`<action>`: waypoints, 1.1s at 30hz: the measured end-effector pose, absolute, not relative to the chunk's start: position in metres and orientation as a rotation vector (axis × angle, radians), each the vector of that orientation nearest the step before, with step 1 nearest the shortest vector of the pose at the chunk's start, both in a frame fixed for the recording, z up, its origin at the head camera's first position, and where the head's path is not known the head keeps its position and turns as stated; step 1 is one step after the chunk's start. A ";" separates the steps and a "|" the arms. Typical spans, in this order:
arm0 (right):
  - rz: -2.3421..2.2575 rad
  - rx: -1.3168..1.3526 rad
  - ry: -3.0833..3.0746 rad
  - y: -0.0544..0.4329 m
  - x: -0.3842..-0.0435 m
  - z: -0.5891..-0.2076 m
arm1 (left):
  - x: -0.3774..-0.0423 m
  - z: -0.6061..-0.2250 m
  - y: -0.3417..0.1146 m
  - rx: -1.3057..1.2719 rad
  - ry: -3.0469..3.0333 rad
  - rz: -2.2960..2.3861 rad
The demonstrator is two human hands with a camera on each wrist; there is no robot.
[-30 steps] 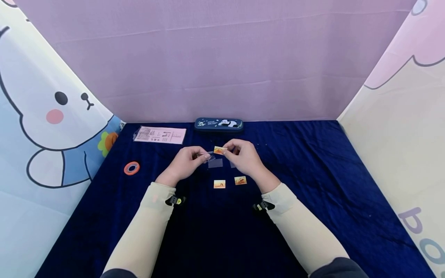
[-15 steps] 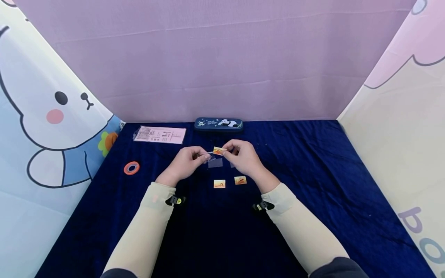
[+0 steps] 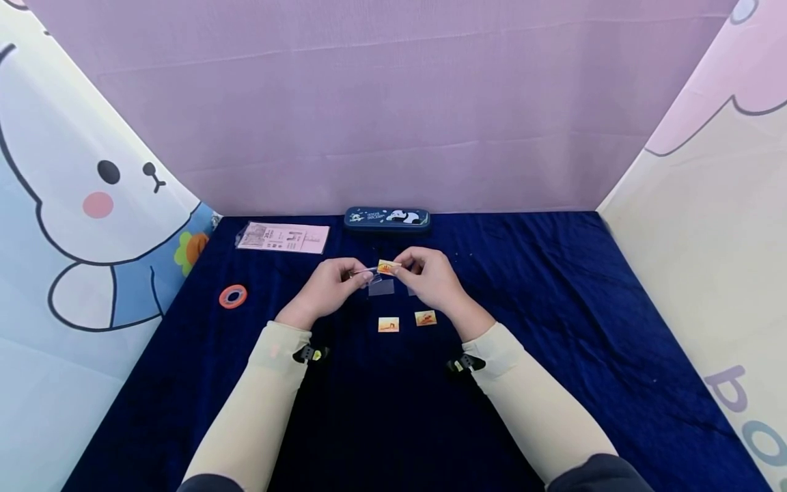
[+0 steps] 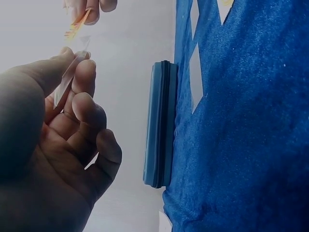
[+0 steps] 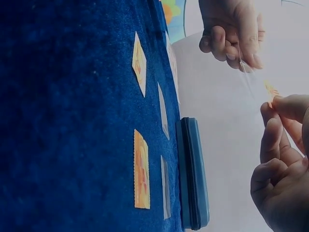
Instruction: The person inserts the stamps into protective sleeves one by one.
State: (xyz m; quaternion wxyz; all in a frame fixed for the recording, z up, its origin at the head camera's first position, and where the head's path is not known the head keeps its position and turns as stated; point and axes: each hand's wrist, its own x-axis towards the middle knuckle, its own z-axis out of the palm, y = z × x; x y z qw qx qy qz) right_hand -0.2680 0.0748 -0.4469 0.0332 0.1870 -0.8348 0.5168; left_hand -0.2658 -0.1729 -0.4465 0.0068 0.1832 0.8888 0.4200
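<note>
My left hand (image 3: 327, 285) pinches a small clear plastic sleeve (image 4: 66, 86) between thumb and index finger, its other fingers loosely bent. Facing it, my right hand (image 3: 435, 281) pinches a yellow-orange postage stamp (image 3: 385, 267) with a toothed edge. The stamp is held above the cloth, close to the mouth end of the sleeve; whether they touch, I cannot tell. Below lie two similar stamps, a left stamp (image 3: 389, 324) and a right stamp (image 3: 425, 318). Two more clear sleeves lie flat beyond them, a left sleeve (image 3: 381, 288) and a right sleeve (image 5: 165, 188), the latter partly hidden by my right hand in the head view.
A dark blue pencil case (image 3: 387, 219) with a panda print lies at the back by the lilac curtain. Left of it is a pink printed packet (image 3: 284, 238). An orange ring-shaped roll (image 3: 233, 296) lies on the blue cloth (image 3: 553, 328) at the left.
The stamp in my right hand has shifted and tilted very slightly beside the sleeve. Both hands keep their pinches and nearly the same places.
</note>
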 end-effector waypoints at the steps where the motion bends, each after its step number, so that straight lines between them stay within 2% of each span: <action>1: 1.593 0.575 -2.570 0.075 -0.268 -0.447 | -0.266 -0.447 -0.173 0.573 2.779 1.313; 33: 1.652 0.608 -2.619 0.075 -0.272 -0.454 | -0.268 -0.448 -0.173 0.569 2.761 1.328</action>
